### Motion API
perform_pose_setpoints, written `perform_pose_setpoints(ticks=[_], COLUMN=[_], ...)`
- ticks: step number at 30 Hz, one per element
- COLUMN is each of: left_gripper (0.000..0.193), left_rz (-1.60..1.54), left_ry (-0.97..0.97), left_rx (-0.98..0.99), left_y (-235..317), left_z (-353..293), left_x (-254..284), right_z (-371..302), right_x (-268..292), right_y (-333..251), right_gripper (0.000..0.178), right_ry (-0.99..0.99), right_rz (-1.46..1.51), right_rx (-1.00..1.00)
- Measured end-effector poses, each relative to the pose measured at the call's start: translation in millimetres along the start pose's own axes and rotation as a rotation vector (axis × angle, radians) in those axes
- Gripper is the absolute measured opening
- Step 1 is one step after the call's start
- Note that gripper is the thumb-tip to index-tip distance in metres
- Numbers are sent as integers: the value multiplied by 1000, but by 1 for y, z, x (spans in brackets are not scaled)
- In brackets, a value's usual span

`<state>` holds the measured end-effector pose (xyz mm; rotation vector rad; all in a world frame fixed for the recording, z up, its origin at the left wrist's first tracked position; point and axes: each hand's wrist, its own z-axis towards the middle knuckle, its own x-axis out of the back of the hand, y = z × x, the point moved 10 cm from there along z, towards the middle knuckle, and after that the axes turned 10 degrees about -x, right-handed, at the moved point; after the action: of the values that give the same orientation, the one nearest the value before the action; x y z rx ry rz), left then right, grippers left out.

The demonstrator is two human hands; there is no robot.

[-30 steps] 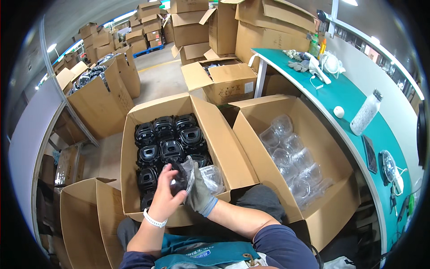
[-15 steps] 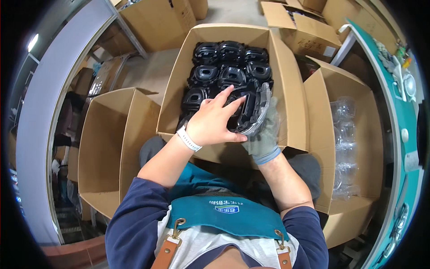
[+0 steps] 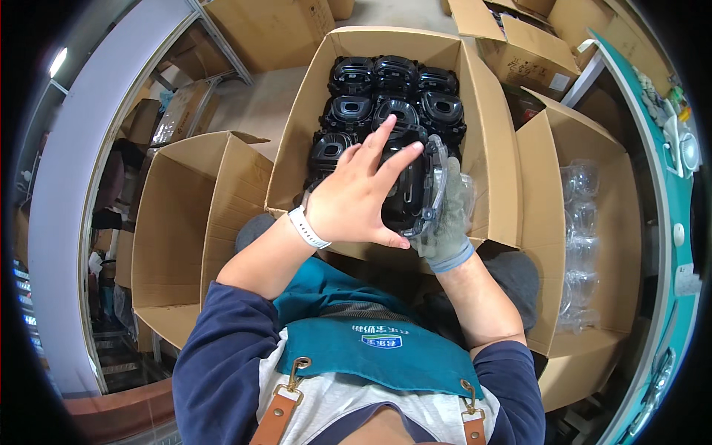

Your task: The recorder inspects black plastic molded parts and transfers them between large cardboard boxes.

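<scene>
A black plastic housing with a clear rim [image 3: 434, 182] is held tilted on its side over the near part of the middle cardboard box [image 3: 493, 148]. My right hand [image 3: 451, 215], in a grey glove, grips it from the right, its fingers partly hidden behind the rim. My bare left hand [image 3: 352, 196], a white band round the wrist, is spread wide over the housing's left side and hides part of it. Whether its fingertips touch the housing, I cannot tell. Several similar black housings [image 3: 351, 110] sit in rows inside the box.
An open cardboard box [image 3: 170, 230] stands at my left. To my right, another box [image 3: 615, 245] holds a column of clear plastic pieces [image 3: 581, 241]. A teal-topped table [image 3: 678, 215] runs along the far right, and more cartons [image 3: 526, 63] stand at the back.
The housing has turned more upright onto its side in my right hand. My left fingers have spread further apart. The boxes appear slightly shifted as the view moved.
</scene>
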<state>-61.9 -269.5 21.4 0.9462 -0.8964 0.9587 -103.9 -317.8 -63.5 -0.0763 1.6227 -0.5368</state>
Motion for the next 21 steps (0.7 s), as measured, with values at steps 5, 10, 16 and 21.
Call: perform_pose_setpoints(ticks=[5, 10, 16, 21], left_gripper=[89, 78, 68, 68], left_rz=[-929, -1836, -1690, -1680], left_ry=[388, 663, 645, 685], left_rx=[82, 174, 334, 393], left_y=[-37, -35, -32, -33], left_z=[-14, -19, -19, -18], left_x=[-30, -48, -74, -83], right_z=[-3, -29, -21, -19], right_x=[6, -23, -22, -9], right_y=[-12, -58, -25, -26], right_gripper=[52, 55, 74, 67], right_ry=[128, 219, 199, 278], right_rz=[-106, -923, -1007, -1077], right_rx=[151, 803, 562, 550])
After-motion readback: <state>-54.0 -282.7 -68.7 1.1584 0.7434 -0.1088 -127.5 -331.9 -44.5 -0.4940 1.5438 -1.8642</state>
